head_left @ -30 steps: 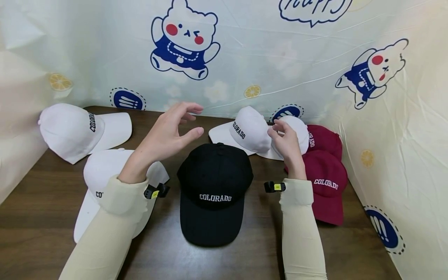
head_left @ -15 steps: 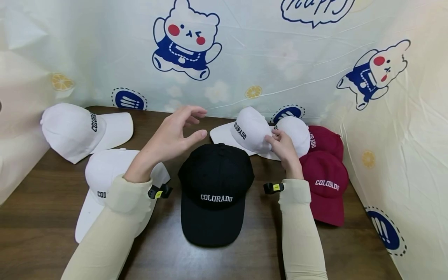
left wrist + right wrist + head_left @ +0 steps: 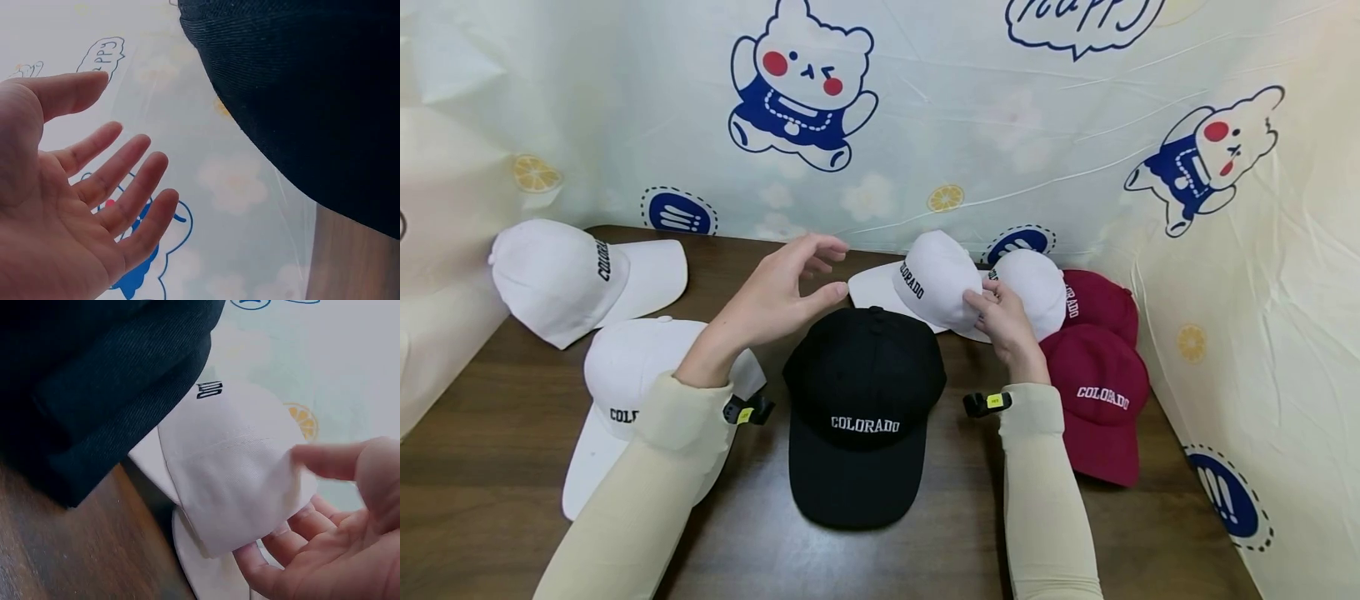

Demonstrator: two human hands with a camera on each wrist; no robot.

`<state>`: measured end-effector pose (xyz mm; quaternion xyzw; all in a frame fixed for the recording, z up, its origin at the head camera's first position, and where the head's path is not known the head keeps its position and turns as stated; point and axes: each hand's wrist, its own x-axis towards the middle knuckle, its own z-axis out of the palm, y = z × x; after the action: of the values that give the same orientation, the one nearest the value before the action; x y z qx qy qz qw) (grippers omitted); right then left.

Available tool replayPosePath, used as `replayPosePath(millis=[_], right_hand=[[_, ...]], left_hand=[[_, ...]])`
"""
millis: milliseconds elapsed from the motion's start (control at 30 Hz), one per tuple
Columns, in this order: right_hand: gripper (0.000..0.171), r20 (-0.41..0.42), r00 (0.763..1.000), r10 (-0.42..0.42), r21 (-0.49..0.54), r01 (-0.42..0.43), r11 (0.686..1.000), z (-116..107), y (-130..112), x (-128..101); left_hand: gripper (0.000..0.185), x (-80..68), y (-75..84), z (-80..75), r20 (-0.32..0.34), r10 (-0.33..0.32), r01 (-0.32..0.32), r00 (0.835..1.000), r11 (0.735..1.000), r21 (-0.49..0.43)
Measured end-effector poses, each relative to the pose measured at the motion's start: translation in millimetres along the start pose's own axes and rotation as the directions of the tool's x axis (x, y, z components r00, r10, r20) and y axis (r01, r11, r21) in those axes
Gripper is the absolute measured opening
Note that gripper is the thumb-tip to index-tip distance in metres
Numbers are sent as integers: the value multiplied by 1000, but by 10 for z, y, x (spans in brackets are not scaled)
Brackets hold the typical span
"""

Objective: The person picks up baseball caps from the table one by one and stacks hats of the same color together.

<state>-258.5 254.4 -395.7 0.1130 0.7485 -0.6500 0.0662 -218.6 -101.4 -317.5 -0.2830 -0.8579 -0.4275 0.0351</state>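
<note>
Right hand pinches the white cap at its back edge — fingers grasping for lift — while the left hand hovers released above the black cap.

Centre of the surface sits the peaked cap, brim toward the person, and the left hand hovers just left of and above its crown, fingers spread with nothing between them. Behind and to the left of those fingers lies the far-left cap, with the near-left cap under the left forearm. The right hand is behind and right of the centre cap, its fingers on the back-centre cap; right of them come another cap, then two overlapping caps by the backdrop.
</note>
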Motion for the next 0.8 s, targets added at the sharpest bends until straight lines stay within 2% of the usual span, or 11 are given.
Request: replayPosePath(millis=[467, 633, 800], right_hand=[[72, 2, 997, -80, 12, 80, 997, 223, 72, 61], [65, -39, 989, -140, 61, 142, 988, 236, 70, 52], [56, -127, 973, -192, 68, 202, 977, 227, 34, 20]], left_hand=[[47, -15, -13, -2, -3, -78, 78, 997, 996, -46], [46, -18, -22, -13, -10, -93, 92, 996, 994, -65], [45, -27, -22, -34, -18, -117, 115, 993, 990, -83]])
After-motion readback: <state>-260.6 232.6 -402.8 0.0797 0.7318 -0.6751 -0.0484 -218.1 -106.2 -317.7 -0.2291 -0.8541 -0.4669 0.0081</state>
